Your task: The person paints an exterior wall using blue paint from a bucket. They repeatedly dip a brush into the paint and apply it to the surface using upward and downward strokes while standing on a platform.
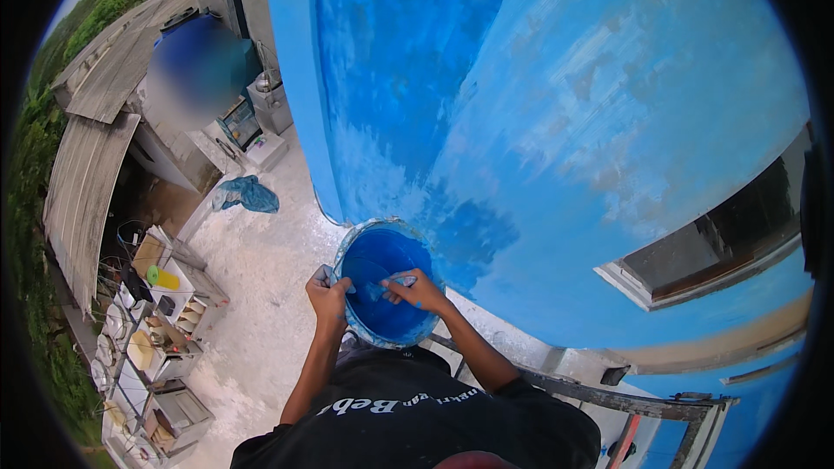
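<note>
The left hand (328, 292) was clamped on the bucket (413, 254) at nine o'clock on its rim, thumb over the edge. The right hand (419, 292), apart from it, reached in from about three o'clock, pinching what looked like a brush (373, 292) above the blue inside. The bucket sat right before the person's chest, its mouth near the wall. I judged its sides fairly stiff and its smeared rim slippery; how full it was I couldn't tell, but paint would make it heavy, so two opposite rim points seemed the safest hold. The brush looked light, best taken by its handle. Beyond, the blue wall (556, 208) rose at twelve to two o'clock; a crumpled blue cloth (252, 194) lay at ten, a yellow cup (162, 277) at nine.
</note>
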A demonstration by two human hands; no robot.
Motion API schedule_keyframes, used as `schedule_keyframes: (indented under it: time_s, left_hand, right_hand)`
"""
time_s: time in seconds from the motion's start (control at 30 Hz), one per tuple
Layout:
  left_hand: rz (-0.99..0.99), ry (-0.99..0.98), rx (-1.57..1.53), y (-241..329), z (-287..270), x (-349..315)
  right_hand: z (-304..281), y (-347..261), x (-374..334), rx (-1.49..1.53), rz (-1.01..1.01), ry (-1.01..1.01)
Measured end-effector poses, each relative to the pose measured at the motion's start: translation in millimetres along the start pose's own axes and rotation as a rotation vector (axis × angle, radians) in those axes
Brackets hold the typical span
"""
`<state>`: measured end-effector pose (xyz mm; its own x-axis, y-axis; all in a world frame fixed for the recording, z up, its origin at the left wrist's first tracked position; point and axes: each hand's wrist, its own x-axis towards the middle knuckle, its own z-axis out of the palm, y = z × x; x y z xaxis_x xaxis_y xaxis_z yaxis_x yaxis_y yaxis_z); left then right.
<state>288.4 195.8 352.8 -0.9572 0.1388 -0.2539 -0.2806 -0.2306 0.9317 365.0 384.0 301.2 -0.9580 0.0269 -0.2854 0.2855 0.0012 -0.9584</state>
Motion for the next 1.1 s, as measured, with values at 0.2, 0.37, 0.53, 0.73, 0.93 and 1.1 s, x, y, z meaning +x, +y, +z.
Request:
schedule_keyframes:
  time_s: [0.2,0.37,0.53,0.73,0.93,1.1]
  left_hand:
    - [-0.032,0.022,-0.073,-10.1,-10.5,-5.6]
    - [0.013,0.058,-0.087,-19.3,-12.8,-18.8]
    - [0.184,0.058,0.092,-21.6,-27.6,-30.8]
    - [0.212,0.044,0.252,-13.0,-54.7,-28.8]
    - [0.167,0.022,0.093,-6.4,-71.8,-27.0]
    - [0.080,-0.002,-0.049,-11.6,-66.0,-24.2]
  right_hand:
    - [4.6,-7.0,-3.4,0.086,0.037,-0.102]
    - [8.0,-14.7,-7.2,0.066,0.081,-0.211]
    - [21.4,-16.9,-2.4,-0.082,-0.013,-0.172]
    - [11.2,7.4,0.7,-0.802,-0.502,0.291]
    - [-6.4,44.9,-11.5,-0.599,-0.447,0.599]
    - [11.7,26.3,-23.1,-0.113,-0.391,0.779]
